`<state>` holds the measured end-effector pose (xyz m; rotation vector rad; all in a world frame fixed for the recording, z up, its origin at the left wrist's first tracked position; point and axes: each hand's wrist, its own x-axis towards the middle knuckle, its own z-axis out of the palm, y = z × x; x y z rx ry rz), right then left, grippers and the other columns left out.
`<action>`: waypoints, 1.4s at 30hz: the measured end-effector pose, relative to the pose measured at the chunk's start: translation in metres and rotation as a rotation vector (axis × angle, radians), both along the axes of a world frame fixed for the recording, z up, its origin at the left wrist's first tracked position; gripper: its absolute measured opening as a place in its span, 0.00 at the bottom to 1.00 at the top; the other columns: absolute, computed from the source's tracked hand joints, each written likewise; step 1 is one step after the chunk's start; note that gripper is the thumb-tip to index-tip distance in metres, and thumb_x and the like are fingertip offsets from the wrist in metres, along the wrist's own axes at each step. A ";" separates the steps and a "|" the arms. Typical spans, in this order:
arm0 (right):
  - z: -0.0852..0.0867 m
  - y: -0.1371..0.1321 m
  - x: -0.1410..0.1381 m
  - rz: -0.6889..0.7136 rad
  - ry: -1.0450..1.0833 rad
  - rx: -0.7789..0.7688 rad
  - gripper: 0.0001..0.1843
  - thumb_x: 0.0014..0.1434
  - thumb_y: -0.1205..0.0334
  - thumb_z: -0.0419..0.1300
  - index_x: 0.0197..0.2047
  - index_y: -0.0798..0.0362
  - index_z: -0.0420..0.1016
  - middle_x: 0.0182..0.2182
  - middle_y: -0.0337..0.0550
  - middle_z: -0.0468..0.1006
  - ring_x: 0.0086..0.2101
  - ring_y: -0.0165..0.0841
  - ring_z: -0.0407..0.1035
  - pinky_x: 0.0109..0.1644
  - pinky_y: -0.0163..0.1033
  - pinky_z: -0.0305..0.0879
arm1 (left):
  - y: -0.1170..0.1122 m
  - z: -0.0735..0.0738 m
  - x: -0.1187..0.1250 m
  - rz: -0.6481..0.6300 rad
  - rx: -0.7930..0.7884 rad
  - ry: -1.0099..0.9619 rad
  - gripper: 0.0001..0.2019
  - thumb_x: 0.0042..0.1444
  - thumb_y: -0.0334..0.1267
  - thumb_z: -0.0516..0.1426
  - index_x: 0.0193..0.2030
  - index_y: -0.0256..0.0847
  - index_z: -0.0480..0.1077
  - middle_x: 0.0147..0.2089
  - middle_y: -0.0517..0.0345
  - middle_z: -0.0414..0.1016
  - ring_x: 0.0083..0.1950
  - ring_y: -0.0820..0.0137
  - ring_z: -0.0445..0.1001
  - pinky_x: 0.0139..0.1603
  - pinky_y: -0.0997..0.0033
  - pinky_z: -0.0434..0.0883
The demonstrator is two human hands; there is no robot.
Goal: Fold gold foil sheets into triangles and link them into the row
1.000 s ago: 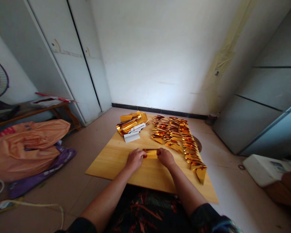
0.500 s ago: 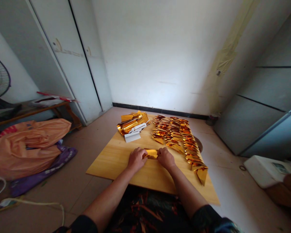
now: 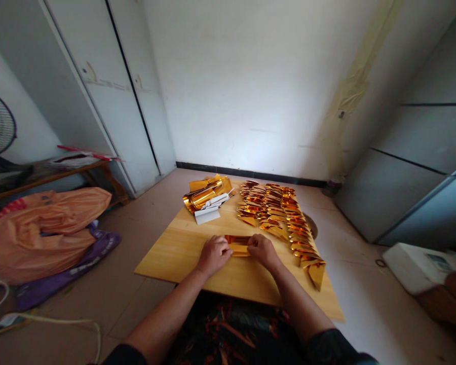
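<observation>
A shiny gold foil paper [image 3: 238, 249], partly folded, lies over the wooden board between my two hands. My left hand [image 3: 215, 255] is closed on its left end, the fingertips bent against the paper. At the opposite end, my right hand [image 3: 263, 249] pinches the foil with thumb and fingers. Parts of both ends are hidden under the fingers. Folded gold foil pieces [image 3: 274, 210] stand in several overlapping rows just beyond and to the right of my right hand.
Loose gold foil sheets [image 3: 209, 192] and a white paper piece [image 3: 207, 215] lie at the board's [image 3: 167, 253] back left. On the floor at left is an orange bag [image 3: 41, 228]; a white box [image 3: 418, 268] stands at right. A wall closes off the back.
The foil paper between my hands has opened out from a narrow strip, showing a darker band along its far side. Both hands have shifted slightly nearer to me.
</observation>
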<state>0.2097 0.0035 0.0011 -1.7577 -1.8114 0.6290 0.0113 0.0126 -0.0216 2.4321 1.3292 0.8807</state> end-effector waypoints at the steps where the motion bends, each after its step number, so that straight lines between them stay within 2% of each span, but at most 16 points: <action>1: -0.005 0.000 0.001 -0.052 0.006 0.060 0.07 0.44 0.70 0.56 0.29 0.53 0.72 0.29 0.38 0.73 0.30 0.29 0.65 0.34 0.31 0.59 | 0.001 -0.001 0.000 -0.001 0.005 -0.006 0.06 0.50 0.30 0.58 0.23 0.40 0.69 0.33 0.57 0.73 0.39 0.68 0.68 0.41 0.69 0.64; 4: -0.019 0.000 0.004 -0.108 0.054 0.196 0.22 0.41 0.70 0.57 0.43 0.52 0.69 0.38 0.41 0.71 0.33 0.30 0.65 0.36 0.33 0.61 | 0.001 -0.003 0.001 0.011 0.026 -0.015 0.05 0.46 0.28 0.59 0.25 0.40 0.68 0.33 0.58 0.71 0.39 0.68 0.68 0.40 0.70 0.64; 6: -0.025 -0.001 0.005 -0.097 0.088 0.234 0.27 0.40 0.70 0.57 0.48 0.51 0.66 0.41 0.42 0.69 0.35 0.31 0.65 0.37 0.34 0.63 | 0.001 -0.003 0.001 0.040 0.041 -0.016 0.06 0.45 0.28 0.59 0.27 0.41 0.66 0.34 0.58 0.69 0.39 0.68 0.67 0.40 0.69 0.65; 10: -0.028 -0.001 0.006 -0.063 0.096 0.243 0.21 0.42 0.71 0.56 0.43 0.50 0.68 0.40 0.40 0.68 0.34 0.30 0.66 0.37 0.34 0.64 | -0.001 -0.004 0.002 0.102 0.081 -0.031 0.12 0.43 0.29 0.59 0.37 0.41 0.65 0.38 0.57 0.68 0.42 0.65 0.67 0.44 0.65 0.67; 14: -0.025 -0.003 0.005 0.008 0.035 0.290 0.11 0.46 0.72 0.54 0.34 0.51 0.70 0.37 0.41 0.68 0.35 0.30 0.65 0.38 0.33 0.63 | 0.000 -0.006 0.001 0.107 0.133 -0.055 0.30 0.42 0.29 0.59 0.55 0.41 0.59 0.52 0.49 0.66 0.54 0.59 0.64 0.54 0.58 0.64; 16: -0.023 -0.005 0.005 0.039 -0.014 0.305 0.10 0.47 0.74 0.53 0.31 0.51 0.70 0.36 0.41 0.68 0.36 0.30 0.65 0.39 0.32 0.62 | 0.001 -0.006 0.001 0.099 0.133 -0.039 0.33 0.42 0.29 0.59 0.59 0.43 0.57 0.55 0.49 0.64 0.57 0.58 0.62 0.55 0.57 0.64; 21: -0.019 -0.006 0.005 0.072 -0.111 0.267 0.09 0.49 0.75 0.53 0.30 0.52 0.70 0.35 0.42 0.69 0.36 0.31 0.65 0.41 0.32 0.61 | -0.001 -0.002 0.001 0.076 0.094 0.005 0.24 0.44 0.29 0.59 0.50 0.45 0.66 0.51 0.53 0.68 0.53 0.60 0.65 0.53 0.60 0.64; 24: -0.017 -0.005 0.003 0.076 -0.151 0.238 0.10 0.49 0.74 0.54 0.33 0.52 0.70 0.36 0.43 0.70 0.37 0.32 0.65 0.42 0.32 0.61 | -0.003 0.000 0.002 0.072 0.072 0.032 0.20 0.45 0.30 0.60 0.47 0.45 0.68 0.47 0.54 0.71 0.50 0.61 0.66 0.50 0.61 0.63; 29: -0.017 -0.005 0.001 0.070 -0.177 0.210 0.08 0.49 0.73 0.54 0.30 0.52 0.70 0.34 0.42 0.71 0.36 0.31 0.66 0.39 0.32 0.59 | -0.003 -0.001 0.003 0.075 0.062 0.058 0.15 0.45 0.29 0.60 0.41 0.43 0.69 0.42 0.56 0.73 0.47 0.62 0.67 0.47 0.62 0.62; 35: -0.016 -0.005 0.002 0.066 -0.141 0.138 0.14 0.47 0.73 0.55 0.39 0.51 0.71 0.35 0.41 0.75 0.37 0.32 0.67 0.40 0.32 0.58 | -0.002 -0.002 0.002 0.056 0.072 0.054 0.17 0.45 0.29 0.60 0.44 0.43 0.71 0.43 0.55 0.72 0.48 0.62 0.67 0.48 0.62 0.63; 42: -0.013 -0.005 0.002 0.117 -0.215 0.084 0.12 0.48 0.71 0.57 0.36 0.51 0.74 0.35 0.41 0.76 0.37 0.32 0.68 0.39 0.32 0.58 | -0.002 -0.002 0.003 0.047 0.046 0.054 0.15 0.45 0.29 0.59 0.41 0.44 0.72 0.43 0.55 0.72 0.49 0.63 0.67 0.49 0.62 0.62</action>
